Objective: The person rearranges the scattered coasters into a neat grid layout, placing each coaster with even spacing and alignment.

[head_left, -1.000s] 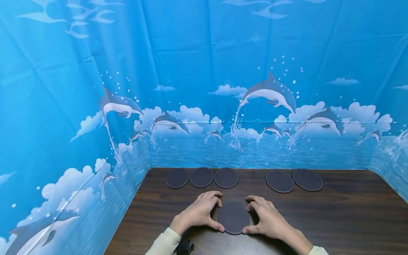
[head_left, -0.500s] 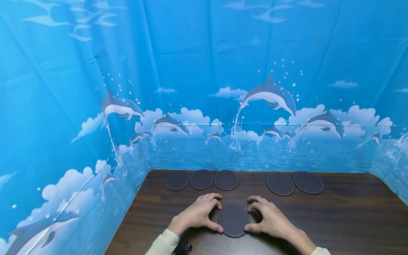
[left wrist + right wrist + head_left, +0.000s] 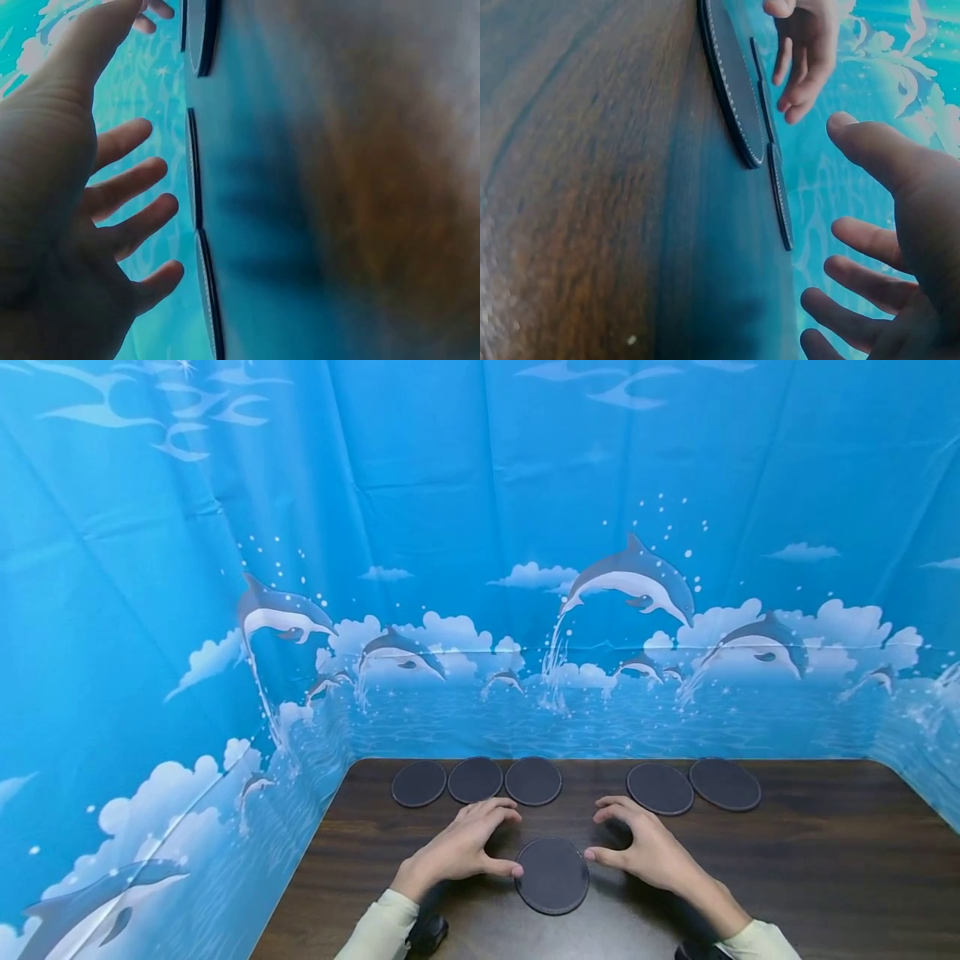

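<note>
A dark round coaster [image 3: 553, 877] lies flat on the wooden table between both hands. Pale stitching along its rim shows in the right wrist view, where the coaster [image 3: 733, 90] is seen almost edge-on. My left hand [image 3: 459, 845] is at its left, the thumb tip close to the rim in the head view; whether they touch I cannot tell. To its right, my right hand [image 3: 647, 845] has the thumb near the rim and the fingers spread. Both wrist views show the left hand [image 3: 67, 180] and right hand [image 3: 900, 247] with parted fingers, holding nothing.
Along the far edge of the brown table [image 3: 832, 860] lie three matching coasters [image 3: 475, 780] at left and two more coasters [image 3: 660, 789] at right. A blue curtain [image 3: 450, 527] printed with dolphins rises behind the table and along its left side.
Both hands have loosened from around the middle coaster. The right hand has moved outward and away from me, its fingers spreading; the left fingers have shifted slightly farther forward. The coaster stays about where it was.
</note>
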Demonstrator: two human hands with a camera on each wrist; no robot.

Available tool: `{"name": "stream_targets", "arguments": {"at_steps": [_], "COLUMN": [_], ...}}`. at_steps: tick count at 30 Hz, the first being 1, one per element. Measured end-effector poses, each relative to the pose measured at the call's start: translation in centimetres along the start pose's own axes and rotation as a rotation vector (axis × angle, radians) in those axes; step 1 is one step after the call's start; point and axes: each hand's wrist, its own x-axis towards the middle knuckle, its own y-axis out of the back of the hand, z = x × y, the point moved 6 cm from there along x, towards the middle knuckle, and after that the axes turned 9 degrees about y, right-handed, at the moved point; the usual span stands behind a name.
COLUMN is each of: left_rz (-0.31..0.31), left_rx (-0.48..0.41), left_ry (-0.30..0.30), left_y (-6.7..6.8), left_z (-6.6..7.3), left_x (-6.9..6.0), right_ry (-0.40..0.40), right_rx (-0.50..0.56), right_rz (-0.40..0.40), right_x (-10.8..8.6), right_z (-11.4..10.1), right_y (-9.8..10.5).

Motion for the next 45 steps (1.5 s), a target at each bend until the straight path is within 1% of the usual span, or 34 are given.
{"name": "stream_targets", "arguments": {"at_steps": [5,10,12,15,18,21,23,27,30,32,38,40,45], "left_rz": [0.045,0.083,0.092,0.107,0.109,0.11,0.115,0.12,0.122,0.122,0.083,0.07,0.061], "left_rx": [0.006,0.008,0.004,-0.009,-0.012,-0.006,0.0,-0.01,-0.007,0.007,0.051,0.063,0.096], "left_ry": [0.018,0.004,0.007,0.037,0.083,0.127,0.142,0.137,0.144,0.164,0.22,0.237,0.266], "left_y": [0.9,1.0,1.0,1.2,1.5,1.8,2.0,2.2,2.3,2.4,2.3,2.1,1.2], "left_z": [-0.4,-0.6,-0.9,-1.6,-2.5,-3.0,-3.1,-2.7,-2.6,-2.9,-4.3,-4.6,-5.3], "left_x": [0.6,1.6,1.9,2.4,2.9,3.5,4.0,5.1,6.0,6.5,7.4,7.4,7.2], "right_ry": [-0.01,-0.015,-0.014,-0.018,-0.02,-0.019,-0.022,-0.046,-0.05,-0.047,-0.042,-0.043,-0.042], "right_rx": [0.011,0.013,0.012,0.02,0.036,0.074,0.112,0.182,0.196,0.199,0.157,0.121,0.009], "right_rz": [0.011,0.027,0.035,0.037,0.034,0.045,0.047,0.056,0.058,0.047,-0.003,-0.019,-0.051], "right_x": [0.5,0.9,1.2,1.8,2.5,3.4,4.0,4.9,5.5,6.0,7.3,7.6,7.8], "right_z": [0.2,1.1,1.5,2.2,2.7,3.1,3.2,3.7,3.9,3.9,4.3,4.7,5.5], "right_y": [0.0,0.3,0.1,-0.3,-0.8,-1.2,-1.2,-1.0,-0.8,-1.0,-2.0,-2.4,-3.7]}}
